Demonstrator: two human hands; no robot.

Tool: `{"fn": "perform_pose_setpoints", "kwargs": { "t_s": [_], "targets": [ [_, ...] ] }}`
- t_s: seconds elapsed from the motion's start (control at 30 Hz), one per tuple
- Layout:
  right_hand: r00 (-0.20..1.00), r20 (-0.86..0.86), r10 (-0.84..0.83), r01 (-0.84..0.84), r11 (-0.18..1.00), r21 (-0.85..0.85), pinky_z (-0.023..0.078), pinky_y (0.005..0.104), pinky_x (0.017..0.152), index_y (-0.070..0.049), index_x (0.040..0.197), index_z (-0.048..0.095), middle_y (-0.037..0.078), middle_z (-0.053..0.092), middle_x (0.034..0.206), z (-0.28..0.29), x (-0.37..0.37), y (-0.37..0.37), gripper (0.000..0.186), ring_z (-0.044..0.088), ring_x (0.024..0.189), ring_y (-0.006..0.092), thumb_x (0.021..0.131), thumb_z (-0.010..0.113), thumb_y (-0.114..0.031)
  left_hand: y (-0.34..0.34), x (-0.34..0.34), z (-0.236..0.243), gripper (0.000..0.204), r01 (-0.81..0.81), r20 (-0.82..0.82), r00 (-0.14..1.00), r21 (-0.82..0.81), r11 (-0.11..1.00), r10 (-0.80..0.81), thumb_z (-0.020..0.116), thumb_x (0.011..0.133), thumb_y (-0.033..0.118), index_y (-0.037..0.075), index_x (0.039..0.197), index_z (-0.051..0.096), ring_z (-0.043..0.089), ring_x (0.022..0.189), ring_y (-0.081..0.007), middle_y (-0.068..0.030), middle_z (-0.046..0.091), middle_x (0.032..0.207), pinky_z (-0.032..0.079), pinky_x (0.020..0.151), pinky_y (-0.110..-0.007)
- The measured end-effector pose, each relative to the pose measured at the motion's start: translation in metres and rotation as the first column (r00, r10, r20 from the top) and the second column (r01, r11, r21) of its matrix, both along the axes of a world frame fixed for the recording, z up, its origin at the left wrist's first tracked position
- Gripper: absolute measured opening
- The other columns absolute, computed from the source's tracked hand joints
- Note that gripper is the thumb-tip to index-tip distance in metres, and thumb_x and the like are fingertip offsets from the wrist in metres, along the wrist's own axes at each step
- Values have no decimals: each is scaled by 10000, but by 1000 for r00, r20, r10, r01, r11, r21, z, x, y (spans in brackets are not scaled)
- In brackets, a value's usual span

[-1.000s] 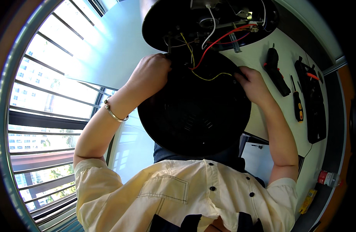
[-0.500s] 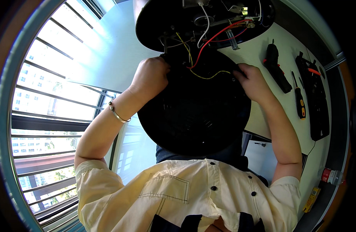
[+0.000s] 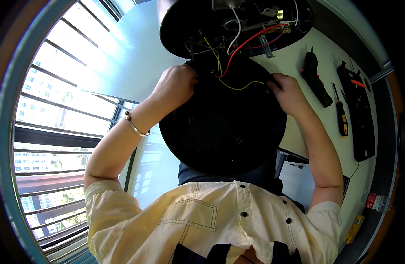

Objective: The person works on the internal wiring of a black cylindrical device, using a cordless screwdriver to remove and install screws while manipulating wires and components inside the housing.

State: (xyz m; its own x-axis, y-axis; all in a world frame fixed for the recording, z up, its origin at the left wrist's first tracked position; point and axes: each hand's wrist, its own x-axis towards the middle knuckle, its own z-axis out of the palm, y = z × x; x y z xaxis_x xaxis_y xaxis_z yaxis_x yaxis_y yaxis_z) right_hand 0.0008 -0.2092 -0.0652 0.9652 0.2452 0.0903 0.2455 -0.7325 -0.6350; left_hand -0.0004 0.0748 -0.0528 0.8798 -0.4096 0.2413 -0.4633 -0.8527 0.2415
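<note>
A large round black cover [image 3: 224,127] lies across my lap, its inside facing up. My left hand [image 3: 175,84] is closed on its upper left rim, near a dark hinge-like joint. On the upper right rim, my right hand [image 3: 287,93] pinches the edge between thumb and fingers. Beyond the cover stands an opened appliance body [image 3: 251,33], dark inside, with metal brackets. A red wire [image 3: 243,46] and a yellow-green wire [image 3: 240,88] run between body and cover. A white wire [image 3: 236,35] loops inside the body. The left fingertips are hidden.
At the right of the pale table [image 3: 281,66] lie a black cordless screwdriver [image 3: 316,79], a yellow-black screwdriver [image 3: 340,112] and a black tool case [image 3: 358,114]. Farther right sit a red-labelled bottle [image 3: 376,201] and a yellow box [image 3: 354,229]. A barred window [image 3: 61,132] is on the left.
The appliance body and the cover's left side appear shifted slightly right, with my left hand moving along. Both hands keep their hold on the rim.
</note>
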Motion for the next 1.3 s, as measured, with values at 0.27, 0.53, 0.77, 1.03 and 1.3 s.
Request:
{"fn": "perform_pose_setpoints", "kwargs": {
  "t_s": [0.27,0.53,0.77,1.03,1.3],
  "targets": [
    [1000,-22,-3,2,1000,-11,419,329,619,42,870,563,174,558,689,1,1,-1,169,505,612,240,840,547,-123,-3,6,13,124,-38,-169,985,37,999,43,612,736,65,26,838,672,611,787,-311,-155,640,838,486,741,-372],
    [1000,16,1,-1,1000,-27,420,346,627,47,859,561,194,559,699,2,0,1,172,517,625,287,833,550,-123,-7,3,4,96,-81,-95,992,69,994,87,604,678,77,27,732,666,614,728,-288,-137,636,788,495,676,-363],
    [1000,2,-3,3,999,-49,448,390,667,51,868,571,243,584,767,6,-2,2,185,564,723,386,838,540,-129,-10,0,-3,68,17,103,993,356,934,-57,606,629,97,41,638,643,609,741,-248,-103,604,761,496,653,-344],
    [999,35,3,-2,999,-32,446,391,671,47,866,576,243,585,769,5,-2,2,179,562,729,393,831,542,-125,-14,-2,-2,86,-21,153,988,369,929,-38,604,641,61,32,717,632,609,771,-252,-113,607,797,499,668,-343],
    [999,39,2,-2,1000,14,443,387,672,44,857,571,240,581,770,0,-2,0,184,558,733,393,831,542,-136,-9,0,-2,60,-39,126,992,211,977,13,572,726,27,25,744,629,595,810,-289,-127,615,830,479,725,-369]
  ]
}}
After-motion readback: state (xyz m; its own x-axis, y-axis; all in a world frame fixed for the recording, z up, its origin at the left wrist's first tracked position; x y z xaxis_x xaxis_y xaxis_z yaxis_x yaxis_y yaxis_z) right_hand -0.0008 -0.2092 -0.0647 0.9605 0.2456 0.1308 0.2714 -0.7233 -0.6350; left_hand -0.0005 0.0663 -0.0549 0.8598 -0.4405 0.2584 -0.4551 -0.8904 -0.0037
